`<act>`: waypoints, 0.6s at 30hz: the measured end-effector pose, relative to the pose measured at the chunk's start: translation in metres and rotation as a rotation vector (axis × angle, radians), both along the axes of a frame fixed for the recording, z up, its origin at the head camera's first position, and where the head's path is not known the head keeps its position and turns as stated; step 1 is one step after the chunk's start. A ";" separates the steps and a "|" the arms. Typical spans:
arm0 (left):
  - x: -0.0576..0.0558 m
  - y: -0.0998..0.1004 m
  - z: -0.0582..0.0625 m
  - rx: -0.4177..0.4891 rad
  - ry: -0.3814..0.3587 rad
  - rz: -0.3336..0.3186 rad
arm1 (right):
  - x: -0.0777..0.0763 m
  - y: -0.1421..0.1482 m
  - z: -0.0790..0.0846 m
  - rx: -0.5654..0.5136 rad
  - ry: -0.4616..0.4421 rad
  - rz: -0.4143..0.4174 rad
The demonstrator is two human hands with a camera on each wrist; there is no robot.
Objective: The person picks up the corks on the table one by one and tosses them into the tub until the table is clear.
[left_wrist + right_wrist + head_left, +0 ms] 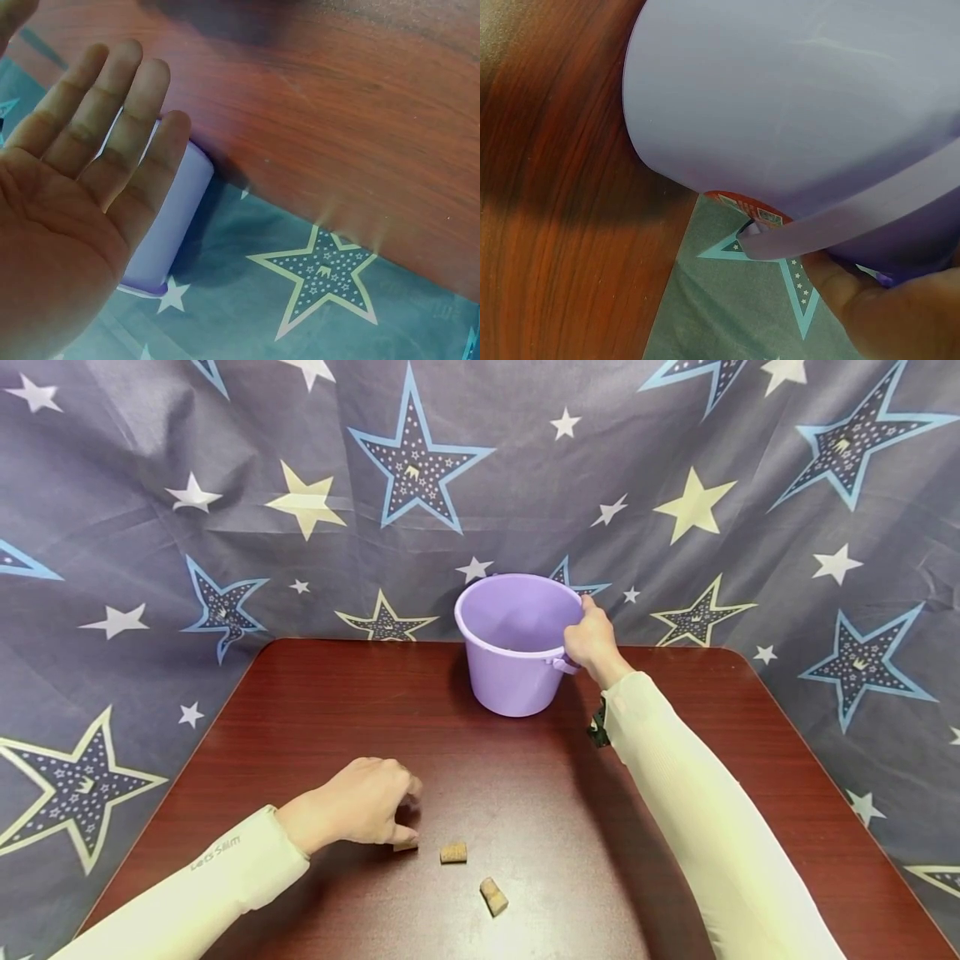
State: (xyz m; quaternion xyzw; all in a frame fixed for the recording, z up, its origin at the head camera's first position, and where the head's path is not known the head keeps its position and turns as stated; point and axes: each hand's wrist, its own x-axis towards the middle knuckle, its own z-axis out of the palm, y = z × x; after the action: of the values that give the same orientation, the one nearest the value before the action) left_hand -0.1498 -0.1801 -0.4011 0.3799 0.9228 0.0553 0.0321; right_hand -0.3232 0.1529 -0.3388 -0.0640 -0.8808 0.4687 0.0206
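A purple bucket (pixel 517 681) stands near the far edge of the table, and my right hand (pixel 596 639) grips its rim on the right side. In the right wrist view, the fingers of that hand (pixel 900 311) curl at the rim beside the bucket's handle (pixel 870 214). My left hand (pixel 363 802) is low over the table, palm down, with its fingers relaxed. Under its thumb a cork (pixel 406 846) shows in part. Two more corks, one lying sideways (pixel 453 853) and one tilted (pixel 493 897), rest to its right. No object shows against the palm (pixel 60 225) in the left wrist view.
The dark red wooden table (pixel 337 693) ends at a grey cloth backdrop (pixel 510 460) printed with stars. The bucket stands close to that cloth. An orange-red label (pixel 742 204) is on the bucket's side, and its inside bottom is hidden in the head view.
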 end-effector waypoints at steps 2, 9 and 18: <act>0.001 -0.001 -0.001 0.005 -0.009 0.004 | 0.000 0.000 0.000 0.000 0.001 0.000; 0.004 -0.002 -0.007 0.007 -0.025 -0.012 | -0.001 0.001 -0.002 0.000 0.005 0.000; 0.005 -0.002 -0.010 -0.018 -0.076 0.005 | -0.002 0.002 -0.002 0.044 0.057 0.007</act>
State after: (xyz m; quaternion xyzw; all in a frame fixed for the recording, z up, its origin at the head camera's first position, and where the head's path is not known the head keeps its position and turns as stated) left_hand -0.1446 -0.1823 -0.4108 0.3751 0.9223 0.0614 0.0702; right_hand -0.3251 0.1548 -0.3409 -0.0471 -0.8903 0.4507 0.0454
